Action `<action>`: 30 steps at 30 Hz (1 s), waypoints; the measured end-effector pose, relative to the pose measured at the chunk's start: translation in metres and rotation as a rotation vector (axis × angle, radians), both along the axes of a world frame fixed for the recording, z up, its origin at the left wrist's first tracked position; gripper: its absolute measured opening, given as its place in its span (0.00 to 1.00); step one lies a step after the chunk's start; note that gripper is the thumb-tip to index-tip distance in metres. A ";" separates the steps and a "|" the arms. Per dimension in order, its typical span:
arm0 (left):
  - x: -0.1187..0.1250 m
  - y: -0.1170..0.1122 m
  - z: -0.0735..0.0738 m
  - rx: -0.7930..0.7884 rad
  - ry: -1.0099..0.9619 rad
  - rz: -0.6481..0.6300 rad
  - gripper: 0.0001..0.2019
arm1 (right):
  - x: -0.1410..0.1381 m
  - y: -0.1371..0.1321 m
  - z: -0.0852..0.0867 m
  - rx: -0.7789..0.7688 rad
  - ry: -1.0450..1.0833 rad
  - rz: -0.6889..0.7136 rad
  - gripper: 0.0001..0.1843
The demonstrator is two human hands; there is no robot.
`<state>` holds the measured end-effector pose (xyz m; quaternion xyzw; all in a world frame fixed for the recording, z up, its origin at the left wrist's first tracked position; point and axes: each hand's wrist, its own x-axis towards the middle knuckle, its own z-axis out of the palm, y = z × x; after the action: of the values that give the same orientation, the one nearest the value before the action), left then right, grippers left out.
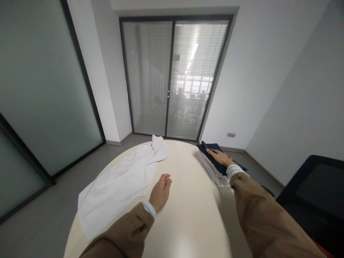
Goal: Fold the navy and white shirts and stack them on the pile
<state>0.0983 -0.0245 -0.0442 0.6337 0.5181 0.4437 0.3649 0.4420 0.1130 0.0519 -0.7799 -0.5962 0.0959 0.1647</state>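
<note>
Head view: hands (160,192) (219,157) apart, table (188,215) between

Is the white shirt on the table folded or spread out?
Spread out: the white shirt lies open across the pale table, its far end rumpled.

left hand (160,192) by white shirt (115,190), right hand (219,157) on folded clothes (211,168)

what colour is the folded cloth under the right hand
The folded cloth is dark navy, seen best in the head view.
</note>
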 end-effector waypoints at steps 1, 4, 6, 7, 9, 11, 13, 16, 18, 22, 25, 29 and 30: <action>-0.001 0.000 0.001 0.022 0.015 0.017 0.16 | -0.003 -0.006 0.004 0.035 -0.011 0.004 0.41; -0.007 -0.003 0.006 0.172 0.230 0.119 0.15 | -0.018 -0.029 0.019 0.265 -0.060 0.029 0.31; -0.017 -0.007 0.014 0.266 0.521 0.209 0.17 | -0.036 -0.049 0.025 0.451 -0.063 0.045 0.24; -0.023 -0.009 0.018 0.280 0.674 0.262 0.19 | -0.048 -0.059 0.026 0.539 -0.048 0.058 0.22; -0.037 -0.012 0.028 0.227 0.906 0.374 0.21 | -0.073 -0.081 0.019 0.666 -0.011 0.095 0.19; -0.051 -0.012 0.037 0.096 0.986 0.435 0.20 | -0.099 -0.100 0.002 0.674 0.034 0.140 0.17; -0.064 -0.010 0.043 -0.036 0.923 0.425 0.16 | -0.121 -0.117 -0.022 0.642 0.061 0.191 0.16; -0.076 -0.004 0.045 -0.110 0.765 0.389 0.10 | -0.142 -0.134 -0.059 0.539 0.067 0.275 0.14; -0.078 0.000 0.043 -0.110 0.693 0.365 0.09 | -0.149 -0.140 -0.075 0.431 0.071 0.314 0.13; -0.062 0.003 0.033 -0.105 0.503 0.225 0.06 | -0.157 -0.145 -0.087 0.270 0.115 0.355 0.14; -0.039 -0.001 0.029 -0.087 0.334 0.088 0.10 | -0.162 -0.147 -0.088 0.223 0.112 0.448 0.18; -0.021 -0.011 0.038 -0.153 -0.234 -0.107 0.19 | -0.167 -0.149 -0.090 0.207 0.125 0.462 0.22; -0.021 -0.012 0.043 -0.175 -0.408 -0.135 0.20 | -0.167 -0.149 -0.091 0.203 0.129 0.462 0.23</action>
<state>0.0771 -0.0367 -0.0016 0.5300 0.4267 0.4906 0.5444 0.2748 -0.0364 -0.0388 -0.5950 -0.7532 0.1200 0.2535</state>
